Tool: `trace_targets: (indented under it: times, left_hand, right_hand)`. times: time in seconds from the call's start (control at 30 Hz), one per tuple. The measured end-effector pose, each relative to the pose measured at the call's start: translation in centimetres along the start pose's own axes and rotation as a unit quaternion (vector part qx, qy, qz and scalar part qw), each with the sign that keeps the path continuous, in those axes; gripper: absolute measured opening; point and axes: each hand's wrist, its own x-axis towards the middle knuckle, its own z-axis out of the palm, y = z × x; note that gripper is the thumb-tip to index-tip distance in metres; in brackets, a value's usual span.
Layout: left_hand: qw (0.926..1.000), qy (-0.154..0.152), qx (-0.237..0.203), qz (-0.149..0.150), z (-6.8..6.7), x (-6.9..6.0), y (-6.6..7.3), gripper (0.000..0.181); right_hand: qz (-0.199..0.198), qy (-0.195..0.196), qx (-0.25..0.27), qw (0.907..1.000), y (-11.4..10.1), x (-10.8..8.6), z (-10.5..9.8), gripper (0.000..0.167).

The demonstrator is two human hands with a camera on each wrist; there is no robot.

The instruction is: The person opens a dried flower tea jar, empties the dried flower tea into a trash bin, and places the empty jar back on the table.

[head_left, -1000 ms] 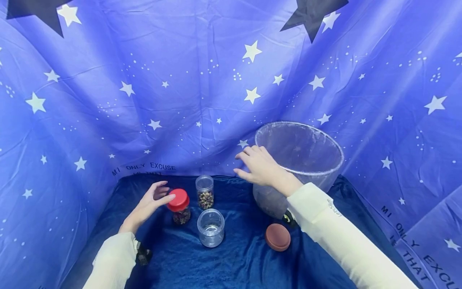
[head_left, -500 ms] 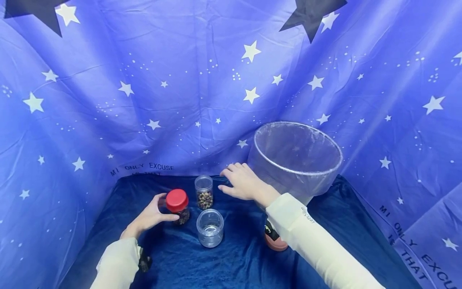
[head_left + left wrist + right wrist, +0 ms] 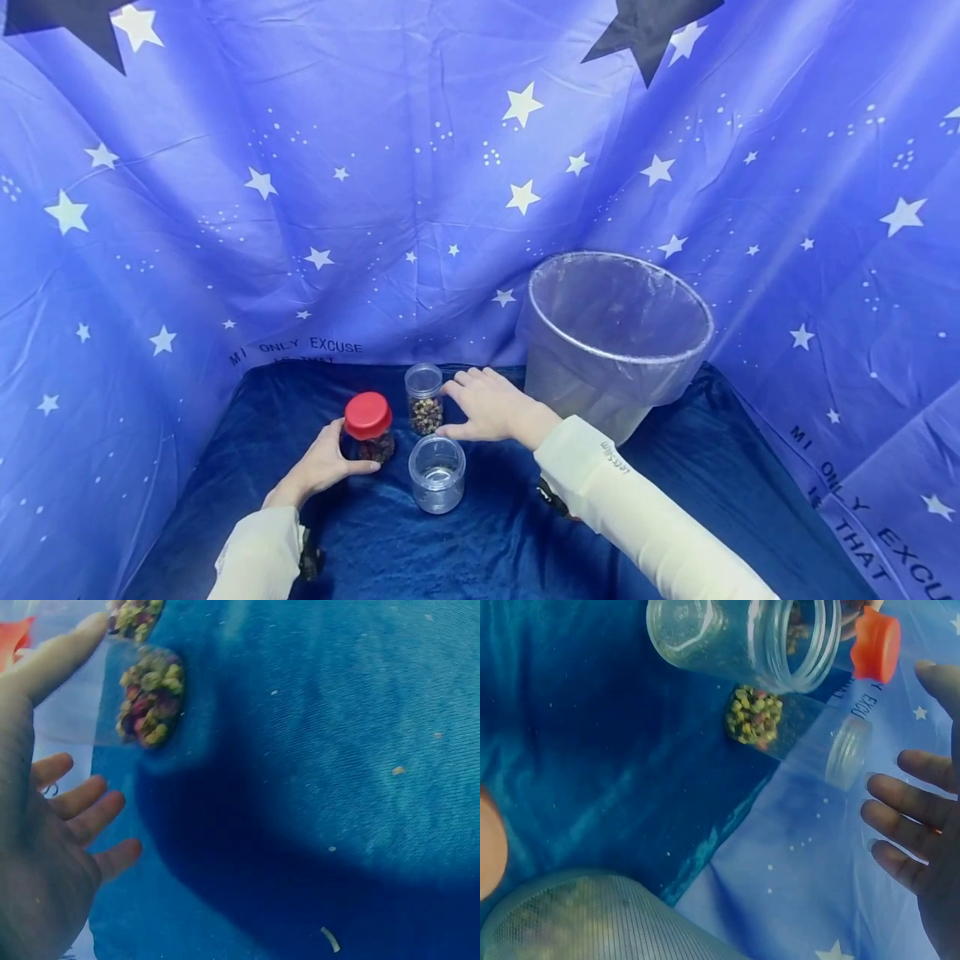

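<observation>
The blue-clothed counter (image 3: 360, 554) carries everything, the lined bin (image 3: 585, 396) at its back right. The right hand (image 3: 487, 406) spreads beside the tall jar (image 3: 426, 414), grasping nothing. The left hand (image 3: 322, 462) reaches around the lower part of the red-capped jar (image 3: 377, 448), fingers loose; whether they touch is unclear. The open jar (image 3: 437, 492) stands upright in front of the tall one. All three jars look stiff, smooth and light, perhaps slippery; loose contents may shift if tilted. Best hold: round the body, below rim or cap (image 3: 368, 408).
</observation>
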Motion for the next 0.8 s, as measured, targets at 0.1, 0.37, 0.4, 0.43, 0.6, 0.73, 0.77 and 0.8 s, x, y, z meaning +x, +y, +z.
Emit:
trace_targets:
  times: [0.1, 0.37, 0.4, 0.43, 0.6, 0.73, 0.77, 0.8]
  left_hand:
    - [0.9996, 0.015, 0.005, 0.021, 0.4, 0.1, 0.0, 0.093]
    - [0.9970, 0.040, 0.037, 0.055, 0.9, 0.5, 0.6, 0.079]
    - [0.9967, 0.043, 0.040, 0.056, 0.9, 0.5, 0.7, 0.077]
    - [0.9963, 0.046, 0.045, 0.057, 0.9, 0.6, 0.8, 0.076]
    - [0.9953, 0.061, 0.047, 0.060, 1.0, 0.6, 1.1, 0.070]
    - [0.9958, 0.062, 0.047, 0.049, 1.1, 0.6, 1.2, 0.070]
    - [0.9958, 0.062, 0.049, 0.046, 1.1, 0.6, 1.2, 0.071]
    - [0.9957, 0.061, 0.053, 0.046, 1.1, 0.6, 1.2, 0.071]
  right_hand:
    - [0.003, -0.010, 0.004, 0.9999, -0.5, 0.2, 0.7, 0.062]
    - [0.007, -0.015, 0.001, 0.9999, -1.3, 0.2, 2.1, 0.063]
    - [0.005, -0.013, -0.002, 0.9999, -1.3, 0.2, 2.2, 0.062]
    - [0.002, -0.011, -0.007, 0.9999, -1.4, 0.2, 2.3, 0.062]
    - [-0.005, 0.003, -0.016, 0.9998, -1.7, 0.3, 2.5, 0.057]
    - [-0.002, 0.006, -0.008, 0.9999, -2.0, 0.4, 2.4, 0.055]
    - [-0.002, 0.005, -0.004, 1.0000, -2.1, 0.4, 2.4, 0.055]
    - [-0.002, 0.005, -0.002, 1.0000, -2.2, 0.4, 2.4, 0.055]
